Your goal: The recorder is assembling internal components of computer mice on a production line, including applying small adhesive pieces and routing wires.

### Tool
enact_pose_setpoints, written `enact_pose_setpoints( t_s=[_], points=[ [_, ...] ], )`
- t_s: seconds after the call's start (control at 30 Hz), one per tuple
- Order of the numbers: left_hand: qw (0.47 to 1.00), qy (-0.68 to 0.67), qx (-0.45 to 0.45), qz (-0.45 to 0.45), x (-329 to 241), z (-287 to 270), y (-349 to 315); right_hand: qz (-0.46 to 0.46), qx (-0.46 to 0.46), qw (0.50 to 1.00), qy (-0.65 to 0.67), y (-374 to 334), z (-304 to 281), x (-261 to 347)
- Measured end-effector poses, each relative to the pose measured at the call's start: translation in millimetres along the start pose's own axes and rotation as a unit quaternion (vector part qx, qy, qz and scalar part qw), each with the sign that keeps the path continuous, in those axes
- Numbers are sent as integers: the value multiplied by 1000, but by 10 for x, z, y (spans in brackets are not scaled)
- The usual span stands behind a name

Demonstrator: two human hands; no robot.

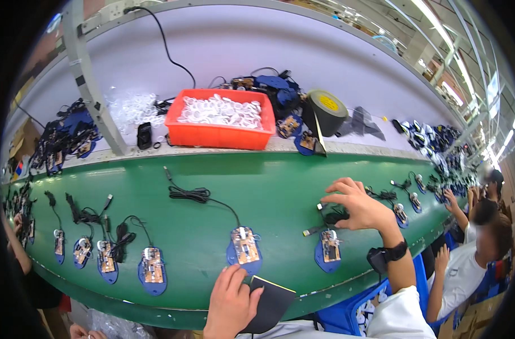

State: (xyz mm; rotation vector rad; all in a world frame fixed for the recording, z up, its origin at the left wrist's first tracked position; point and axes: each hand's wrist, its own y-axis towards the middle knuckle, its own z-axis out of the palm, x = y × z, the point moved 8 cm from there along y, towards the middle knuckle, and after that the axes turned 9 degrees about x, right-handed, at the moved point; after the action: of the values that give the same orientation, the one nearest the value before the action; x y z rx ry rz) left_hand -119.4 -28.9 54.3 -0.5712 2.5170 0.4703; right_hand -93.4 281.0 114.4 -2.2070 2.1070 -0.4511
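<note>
Two bare hands: left hand (pixel 230 299) at six o'clock and right hand (pixel 362 208) at two o'clock, counted from the middle board.
Middle board: tan circuit board on a blue oval plastic base (pixel 245 251), flat on the green worktop (pixel 201 243), a small white wheel near its twelve o'clock end.
Left grip: grasping a flat black square pad with a yellow edge (pixel 273 305), thumb laid over it; fingertips at the base's six o'clock edge, though whether they touch it is hard to tell.
Right grip: released, fingers spread and curved, thumb apart from the forefinger, beside a black coiled cable (pixel 336 216); contact cannot be told.
Right wrist: black strapped device (pixel 386 256).
Right-hand board: tan and dark circuit board on a blue base (pixel 329 251), at three o'clock from the middle board, below the coiled cable.
Middle cable: black bundled cord (pixel 191 194) between ten and eleven o'clock, joined to the middle board.
Nine o'clock row: four similar blue-based boards (pixel 153 270) with black cables.
Twelve o'clock ledge: orange-red plastic bin (pixel 218 138) heaped with white ring-shaped parts (pixel 221 110).
One o'clock ledge: wide black roll with a yellow label (pixel 325 113).
Three o'clock edge: co-worker in a white shirt (pixel 460 285).
</note>
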Motion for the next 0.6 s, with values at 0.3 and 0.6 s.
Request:
enact_pose_setpoints(
  t_s=[0.3, 0.6],
  points=[
    [999, 29, -14, -3, -33, -7, -85, -201, -156, 967, 7, 1546, -922, 346],
    [1000, -2, -26, -11, -55, 74, -122, -26, -38, 978, -203, 3670, -274, -667]
  ],
)
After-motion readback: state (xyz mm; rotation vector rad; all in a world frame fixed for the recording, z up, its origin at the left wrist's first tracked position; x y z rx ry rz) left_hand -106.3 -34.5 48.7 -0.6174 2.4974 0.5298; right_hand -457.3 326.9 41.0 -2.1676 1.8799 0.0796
